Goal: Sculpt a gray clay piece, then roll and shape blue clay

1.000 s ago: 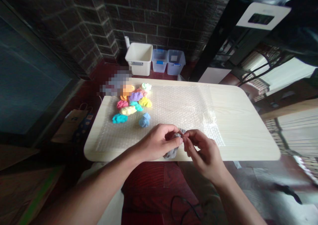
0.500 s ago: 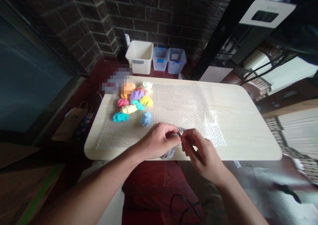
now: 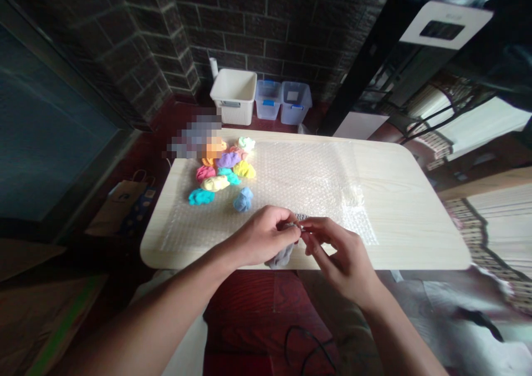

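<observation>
My left hand (image 3: 272,233) is closed, its thumb and fingers pinching a soft grey bundle (image 3: 280,258) that looks like cloth or yarn. The bundle hangs below the thumb near the table's front edge. Past the fingertips, a narrow grey strip with a bumpy, knit-like texture (image 3: 305,217) shows partly. My right hand (image 3: 336,248) is closed in a pinch against the left fingertips. A thin, pale tip shows between the two hands, too small to name. Ahead and to the left lies a light blue soft ball (image 3: 243,199).
Several colourful soft bundles, including a purple one (image 3: 228,159) and a teal one (image 3: 201,196), lie on bubble wrap (image 3: 299,165) covering much of the pale table (image 3: 409,199). Behind the table stand a white bin (image 3: 235,96) and two clear bins (image 3: 296,103). A blurred patch hides the table's far left corner.
My right hand's fingers have shifted slightly and spread a little at the pinch, and the pale tip now shows between the hands. My left hand keeps its grip almost in place.
</observation>
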The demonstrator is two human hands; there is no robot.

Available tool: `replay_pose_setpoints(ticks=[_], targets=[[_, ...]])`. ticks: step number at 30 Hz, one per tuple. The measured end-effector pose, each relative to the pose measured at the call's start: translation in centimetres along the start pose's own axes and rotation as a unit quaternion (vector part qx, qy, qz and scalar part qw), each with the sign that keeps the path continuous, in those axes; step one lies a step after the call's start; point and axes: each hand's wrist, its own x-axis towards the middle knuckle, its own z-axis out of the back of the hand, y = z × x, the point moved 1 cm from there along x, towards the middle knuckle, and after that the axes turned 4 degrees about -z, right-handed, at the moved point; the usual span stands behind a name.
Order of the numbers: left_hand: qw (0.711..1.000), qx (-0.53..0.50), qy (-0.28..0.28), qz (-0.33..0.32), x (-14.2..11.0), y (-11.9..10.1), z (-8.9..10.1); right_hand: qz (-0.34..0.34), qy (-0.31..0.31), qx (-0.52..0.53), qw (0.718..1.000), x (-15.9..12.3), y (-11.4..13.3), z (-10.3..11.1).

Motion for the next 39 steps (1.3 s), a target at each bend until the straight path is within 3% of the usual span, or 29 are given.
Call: replay_pose_setpoints(ticks=[10, 17, 24, 31, 39], targets=[[0.998, -0.036, 0.018, 0.055, 0.0, 0.2, 0.1, 0.089, -0.016, -0.11, 0.99, 0.1, 0.1, 0.4], [0.988, -0.128, 0.037, 0.08, 0.1, -0.1, 0.1, 0.045, -0.02, -0.137, 0.989, 0.2, 0.2, 0.0], [0.981, -0.148, 0.086, 0.09, 0.1, -0.4, 0.2, 0.004, 0.006, -0.098, 0.995, 0.2, 0.4, -0.2], [0.994, -0.094, 0.045, 0.036, 0.1, 0.0, 0.1, -0.015, 0.017, -0.078, 0.997, 0.3, 0.5, -0.6], [0.998, -0.048, 0.025, 0.021, 0.0, -0.2, -0.1, -0.034, 0.01, -0.018, 0.999, 0.2, 0.5, -1.0]])
